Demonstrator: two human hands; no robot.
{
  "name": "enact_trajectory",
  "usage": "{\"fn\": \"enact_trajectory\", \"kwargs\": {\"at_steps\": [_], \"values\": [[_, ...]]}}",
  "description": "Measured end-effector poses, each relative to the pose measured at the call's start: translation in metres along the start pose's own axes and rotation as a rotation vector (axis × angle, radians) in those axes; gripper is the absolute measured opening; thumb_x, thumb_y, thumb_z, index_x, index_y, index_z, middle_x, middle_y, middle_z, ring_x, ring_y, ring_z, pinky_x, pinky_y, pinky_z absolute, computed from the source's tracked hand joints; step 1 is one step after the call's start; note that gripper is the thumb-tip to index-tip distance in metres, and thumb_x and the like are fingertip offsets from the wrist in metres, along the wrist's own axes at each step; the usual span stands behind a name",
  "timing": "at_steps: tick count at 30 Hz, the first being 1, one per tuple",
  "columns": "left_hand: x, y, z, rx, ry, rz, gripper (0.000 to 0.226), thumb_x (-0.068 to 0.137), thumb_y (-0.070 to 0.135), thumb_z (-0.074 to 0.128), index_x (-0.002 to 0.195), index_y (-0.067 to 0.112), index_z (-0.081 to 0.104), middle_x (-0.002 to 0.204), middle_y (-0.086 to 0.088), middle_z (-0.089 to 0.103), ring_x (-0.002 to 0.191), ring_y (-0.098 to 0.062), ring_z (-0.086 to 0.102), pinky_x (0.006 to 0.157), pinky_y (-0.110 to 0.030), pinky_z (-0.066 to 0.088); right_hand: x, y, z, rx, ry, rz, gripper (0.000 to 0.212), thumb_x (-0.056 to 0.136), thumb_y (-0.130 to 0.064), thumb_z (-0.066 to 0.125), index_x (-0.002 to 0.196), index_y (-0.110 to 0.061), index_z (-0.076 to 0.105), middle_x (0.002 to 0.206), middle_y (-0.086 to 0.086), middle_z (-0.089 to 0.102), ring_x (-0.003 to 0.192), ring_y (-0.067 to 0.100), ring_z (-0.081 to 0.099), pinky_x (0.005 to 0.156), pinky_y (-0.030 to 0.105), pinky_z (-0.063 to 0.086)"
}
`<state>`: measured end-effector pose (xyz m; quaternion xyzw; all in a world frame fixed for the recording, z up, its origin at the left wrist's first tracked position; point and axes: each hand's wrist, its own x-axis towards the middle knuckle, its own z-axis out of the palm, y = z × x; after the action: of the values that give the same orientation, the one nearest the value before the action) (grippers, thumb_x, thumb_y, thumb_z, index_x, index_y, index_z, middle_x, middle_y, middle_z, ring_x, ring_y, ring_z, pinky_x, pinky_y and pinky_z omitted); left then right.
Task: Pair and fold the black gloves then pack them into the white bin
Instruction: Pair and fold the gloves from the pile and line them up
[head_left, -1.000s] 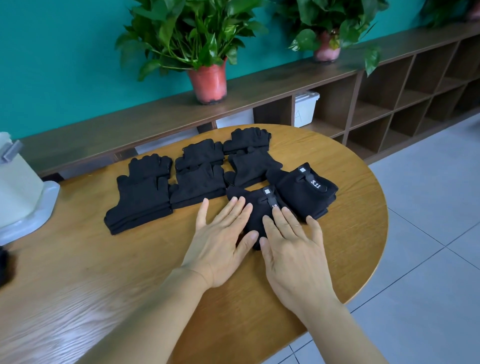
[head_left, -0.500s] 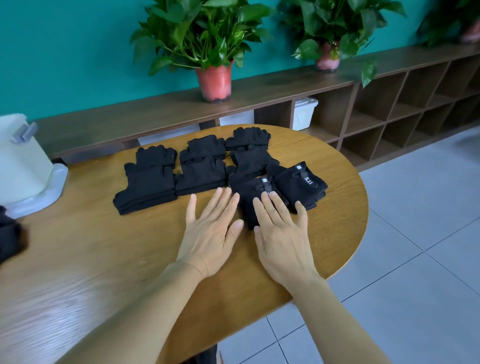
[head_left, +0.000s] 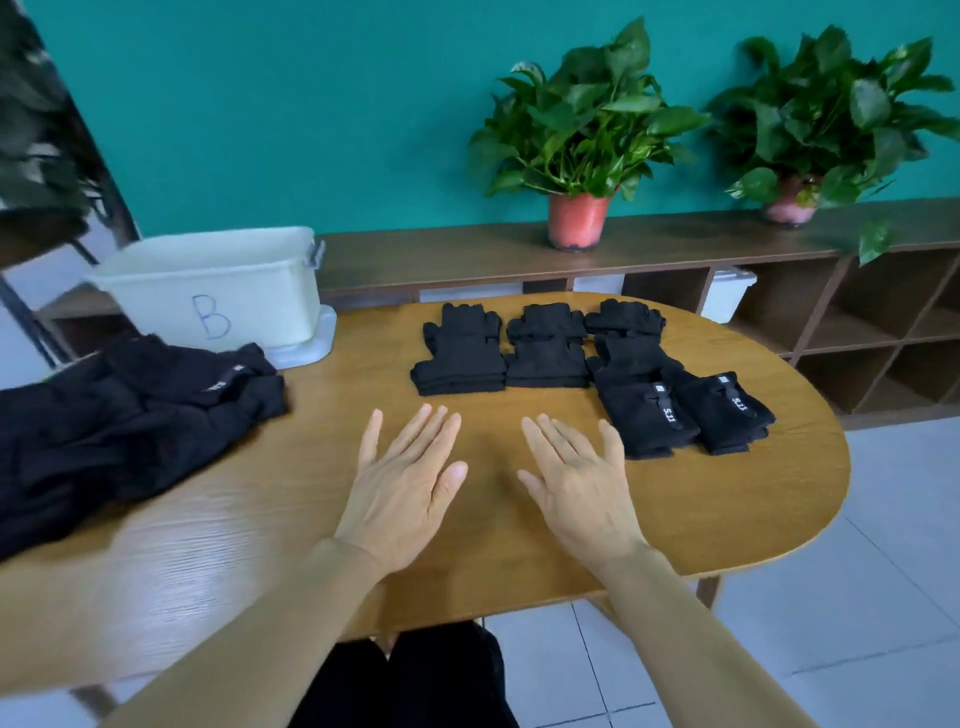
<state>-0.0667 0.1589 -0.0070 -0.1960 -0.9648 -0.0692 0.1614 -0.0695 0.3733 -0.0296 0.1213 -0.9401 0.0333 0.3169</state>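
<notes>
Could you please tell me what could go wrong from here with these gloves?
The rightmost folded pair lies close to the rounded edge of the table; a stray sweep could push it off. The white bin stands far from the folded stacks, so they may come unfolded in transit.

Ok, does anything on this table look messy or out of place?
Only the loose heap of black gloves at the left, jumbled and unfolded, unlike the neat folded stacks further right. Nothing looks damaged.
</notes>
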Motion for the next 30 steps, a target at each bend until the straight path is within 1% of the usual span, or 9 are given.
{"fn": "enact_trajectory", "kwargs": {"at_steps": [3,6,10,16,19,22,25,27,30], "values": [[-0.025,-0.032,-0.015,0.005,0.036,-0.034,0.067,0.102,0.053,0.001,0.156,0.02,0.024,0.16,0.006,0.026,0.15,-0.007,0.009,0.119,-0.041,-0.017,0.018,-0.041,0.002,0.038,0.03,-0.07,0.057,0.08,-0.033,0.077,0.129,-0.009,0.062,0.121,0.012,0.068,0.112,0.025,0.066,0.103,0.052,0.026],[-0.05,-0.064,-0.026,0.029,0.065,-0.085,0.063,0.104,0.051,0.009,0.152,0.018,0.034,0.155,0.004,0.038,0.148,-0.009,0.02,0.12,-0.039,-0.014,0.033,-0.086,0.004,0.082,0.047,-0.131,0.057,0.077,-0.032,0.08,0.126,-0.009,0.064,0.118,0.011,0.07,0.108,0.024,0.068,0.1,0.051,0.026],[-0.078,-0.104,-0.039,0.085,0.096,-0.15,0.059,0.107,0.046,0.016,0.142,0.013,0.051,0.143,0.001,0.055,0.14,-0.013,0.041,0.12,-0.042,0.001,0.047,-0.137,0.014,0.14,0.064,-0.219,0.056,0.077,-0.032,0.079,0.126,-0.009,0.065,0.116,0.01,0.071,0.107,0.024,0.068,0.099,0.052,0.026],[-0.099,-0.159,-0.045,0.143,0.139,-0.216,0.058,0.107,0.044,0.016,0.139,0.015,0.054,0.139,0.003,0.058,0.137,-0.013,0.045,0.12,-0.04,0.001,0.072,-0.188,0.033,0.174,0.112,-0.321,0.043,0.085,-0.032,0.066,0.123,-0.011,0.067,0.113,0.008,0.072,0.104,0.023,0.069,0.098,0.051,0.027],[-0.093,-0.191,-0.047,0.129,0.179,-0.228,0.056,0.106,0.042,0.021,0.138,0.013,0.056,0.138,0.001,0.059,0.136,-0.015,0.047,0.119,-0.042,0.005,0.091,-0.206,0.046,0.183,0.13,-0.367,0.044,0.083,-0.032,0.074,0.121,-0.011,0.068,0.112,0.008,0.072,0.102,0.023,0.07,0.098,0.051,0.026],[-0.077,-0.222,-0.047,0.158,0.192,-0.234,0.053,0.103,0.041,0.027,0.135,0.012,0.058,0.138,0.0,0.059,0.135,-0.015,0.049,0.118,-0.042,0.008,0.114,-0.221,0.061,0.186,0.119,-0.4,0.047,0.09,-0.038,0.043,0.121,-0.013,0.068,0.111,0.006,0.073,0.101,0.022,0.07,0.098,0.051,0.027],[-0.055,-0.249,-0.043,0.193,0.178,-0.236,0.051,0.099,0.039,0.032,0.134,0.014,0.059,0.137,0.0,0.06,0.133,-0.014,0.05,0.117,-0.041,0.009,0.141,-0.235,0.081,0.2,0.08,-0.418,0.053,0.088,-0.039,0.034,0.119,-0.014,0.069,0.109,0.005,0.073,0.1,0.021,0.07,0.097,0.051,0.028],[-0.038,-0.268,-0.038,0.197,0.186,-0.219,0.045,0.098,0.034,0.042,0.135,0.015,0.058,0.138,0.0,0.059,0.134,-0.014,0.049,0.117,-0.041,0.009,0.16,-0.244,0.092,0.205,0.08,-0.42,0.052,0.087,-0.039,0.035,0.117,-0.014,0.07,0.107,0.003,0.074,0.099,0.02,0.07,0.097,0.05,0.027],[-0.015,-0.294,-0.027,0.2,0.216,-0.162,0.046,0.085,0.02,0.073,0.129,0.014,0.063,0.134,-0.002,0.062,0.13,-0.016,0.053,0.117,-0.041,0.009,0.185,-0.256,0.11,0.212,0.083,-0.434,0.05,0.087,-0.039,0.036,0.115,-0.015,0.071,0.105,0.0,0.074,0.098,0.018,0.069,0.096,0.047,0.027]]}}
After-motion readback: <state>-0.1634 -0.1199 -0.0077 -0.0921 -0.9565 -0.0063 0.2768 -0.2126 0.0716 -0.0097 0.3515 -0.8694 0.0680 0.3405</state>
